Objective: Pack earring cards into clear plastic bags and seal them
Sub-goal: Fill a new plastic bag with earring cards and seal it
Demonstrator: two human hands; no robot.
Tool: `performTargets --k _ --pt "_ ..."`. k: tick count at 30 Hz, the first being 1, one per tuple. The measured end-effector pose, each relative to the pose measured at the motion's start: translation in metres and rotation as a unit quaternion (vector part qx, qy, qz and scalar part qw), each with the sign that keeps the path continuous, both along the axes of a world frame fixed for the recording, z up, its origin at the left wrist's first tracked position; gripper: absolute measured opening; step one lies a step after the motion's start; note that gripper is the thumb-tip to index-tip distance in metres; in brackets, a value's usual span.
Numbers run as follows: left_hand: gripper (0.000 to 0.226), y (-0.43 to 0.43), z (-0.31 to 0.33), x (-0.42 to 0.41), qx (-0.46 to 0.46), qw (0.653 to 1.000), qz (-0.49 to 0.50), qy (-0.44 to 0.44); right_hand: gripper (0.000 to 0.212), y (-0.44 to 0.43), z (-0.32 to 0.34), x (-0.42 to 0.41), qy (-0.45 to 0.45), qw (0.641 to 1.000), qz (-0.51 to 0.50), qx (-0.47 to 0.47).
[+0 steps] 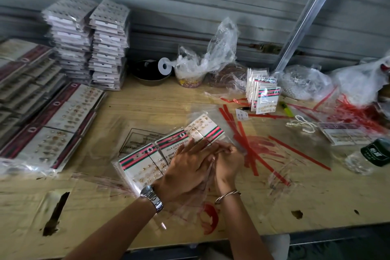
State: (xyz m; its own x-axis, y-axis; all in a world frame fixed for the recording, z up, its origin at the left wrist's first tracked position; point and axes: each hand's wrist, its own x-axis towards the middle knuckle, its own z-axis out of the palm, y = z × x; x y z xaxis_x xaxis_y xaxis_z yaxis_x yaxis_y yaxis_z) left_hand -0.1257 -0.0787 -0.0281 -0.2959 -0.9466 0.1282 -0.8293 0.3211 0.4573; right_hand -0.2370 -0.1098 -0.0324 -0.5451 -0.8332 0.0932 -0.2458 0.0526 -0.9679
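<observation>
A row of white earring cards (141,165) with pink, green and black stripes lies inside a clear plastic bag (126,177) in the middle of the wooden table. My left hand (185,167), with a wristwatch, lies flat on the bag with its fingers stretched out. My right hand (229,161), with a bangle, sits beside it with curled fingers pinching the bag's right edge. The far card (203,131) pokes out beyond my fingers. An empty printed bag (137,139) lies flat just behind.
Bagged card sets are piled at the left (54,124), with two tall stacks (88,44) behind them. Red peel-off strips (249,145) litter the right side. Small cards (266,99), crumpled plastic bags (211,55), a dark bowl (149,76) and a bottle (373,154) stand around.
</observation>
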Motion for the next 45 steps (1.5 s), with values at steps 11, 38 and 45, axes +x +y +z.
performTargets --k 11,38,45 --pt "0.094 0.029 0.007 0.034 -0.055 0.99 -0.045 -0.121 0.021 0.016 0.027 -0.055 0.099 0.951 0.223 0.188" --pt "0.063 0.058 -0.003 0.062 -0.029 0.999 -0.032 0.005 0.024 -0.022 0.019 -0.02 -0.146 0.967 0.15 0.148" --pt "0.063 0.059 -0.005 0.064 -0.012 0.999 -0.038 0.027 0.016 -0.032 0.02 -0.023 -0.208 0.952 0.12 0.188"
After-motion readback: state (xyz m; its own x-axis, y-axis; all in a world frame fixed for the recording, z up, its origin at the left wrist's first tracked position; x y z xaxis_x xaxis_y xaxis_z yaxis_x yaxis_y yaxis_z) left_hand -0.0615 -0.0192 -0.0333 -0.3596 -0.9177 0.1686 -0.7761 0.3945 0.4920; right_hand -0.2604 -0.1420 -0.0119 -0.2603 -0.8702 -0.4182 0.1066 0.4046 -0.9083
